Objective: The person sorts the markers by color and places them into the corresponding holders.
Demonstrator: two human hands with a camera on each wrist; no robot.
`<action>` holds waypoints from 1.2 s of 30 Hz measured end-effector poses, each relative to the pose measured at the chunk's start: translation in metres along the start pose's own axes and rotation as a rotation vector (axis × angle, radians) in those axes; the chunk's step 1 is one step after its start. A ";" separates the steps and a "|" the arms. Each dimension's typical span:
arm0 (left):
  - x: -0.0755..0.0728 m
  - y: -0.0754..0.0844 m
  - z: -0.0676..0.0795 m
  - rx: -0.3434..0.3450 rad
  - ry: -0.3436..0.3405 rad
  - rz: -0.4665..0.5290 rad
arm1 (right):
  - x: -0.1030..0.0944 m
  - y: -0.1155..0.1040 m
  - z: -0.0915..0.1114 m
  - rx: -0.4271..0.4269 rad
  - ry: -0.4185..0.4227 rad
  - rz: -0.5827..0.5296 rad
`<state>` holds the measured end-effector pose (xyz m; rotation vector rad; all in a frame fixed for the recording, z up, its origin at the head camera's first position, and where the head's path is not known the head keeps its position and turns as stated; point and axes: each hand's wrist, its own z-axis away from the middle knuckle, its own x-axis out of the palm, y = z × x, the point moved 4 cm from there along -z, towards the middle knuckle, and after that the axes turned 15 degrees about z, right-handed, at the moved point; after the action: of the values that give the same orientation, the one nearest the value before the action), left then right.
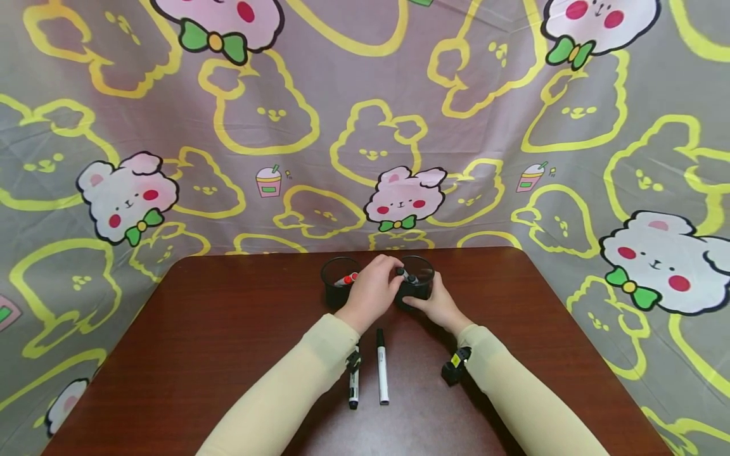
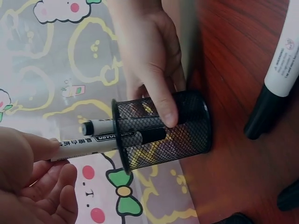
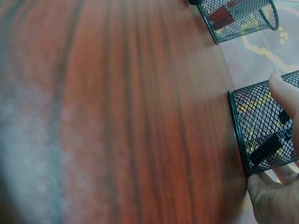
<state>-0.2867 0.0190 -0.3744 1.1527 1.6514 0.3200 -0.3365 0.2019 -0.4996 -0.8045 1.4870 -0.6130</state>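
Note:
My right hand (image 1: 439,305) grips a black mesh pen cup (image 2: 196,126) around its side, thumb on the mesh. The cup stands upright at the back of the table. With thumb and fingers, my left hand (image 2: 44,172) pinches a white whiteboard marker (image 2: 88,148) at its rear end. This marker's black cap end is down inside the cup, its upper body sticking out above the rim. Beside it in the same cup stands a second marker (image 2: 100,126), also white with a dark end. In the head view, my left hand (image 1: 373,288) partly covers the gap between two cups.
Left of the gripped cup is another mesh cup (image 1: 336,297) holding red-ended markers (image 1: 347,279). Two white markers with black caps lie on the brown table (image 1: 256,329): one marker (image 1: 383,373) near the middle, one marker (image 1: 354,387) partly under my left wrist. A patterned curtain (image 1: 319,126) hangs behind.

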 end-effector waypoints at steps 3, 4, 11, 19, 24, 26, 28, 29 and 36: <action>0.004 -0.002 -0.002 -0.007 -0.008 0.002 | -0.001 -0.002 0.002 -0.003 0.000 0.005; 0.005 -0.003 -0.002 -0.011 -0.011 0.002 | -0.002 -0.003 0.002 -0.005 0.000 0.003; 0.011 -0.006 -0.005 -0.017 -0.024 -0.005 | -0.003 -0.005 0.004 -0.019 0.006 0.013; 0.016 -0.008 -0.006 -0.039 -0.054 -0.015 | -0.003 -0.006 0.005 0.000 -0.002 0.010; 0.018 -0.009 -0.008 -0.036 -0.064 -0.035 | -0.004 -0.006 0.006 -0.001 -0.010 0.007; 0.019 -0.010 -0.008 -0.030 -0.067 -0.042 | -0.004 -0.005 0.005 -0.006 -0.010 0.010; 0.020 -0.011 -0.008 -0.027 -0.070 -0.044 | -0.004 -0.005 0.005 -0.008 -0.010 0.014; 0.021 -0.011 -0.009 -0.027 -0.071 -0.044 | -0.004 -0.004 0.005 -0.008 -0.009 0.015; 0.025 -0.013 -0.009 -0.030 -0.069 -0.039 | -0.003 -0.004 0.004 -0.002 -0.009 0.020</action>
<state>-0.3013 0.0351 -0.3944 1.0964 1.6017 0.2767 -0.3317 0.2025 -0.4950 -0.7919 1.4858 -0.5924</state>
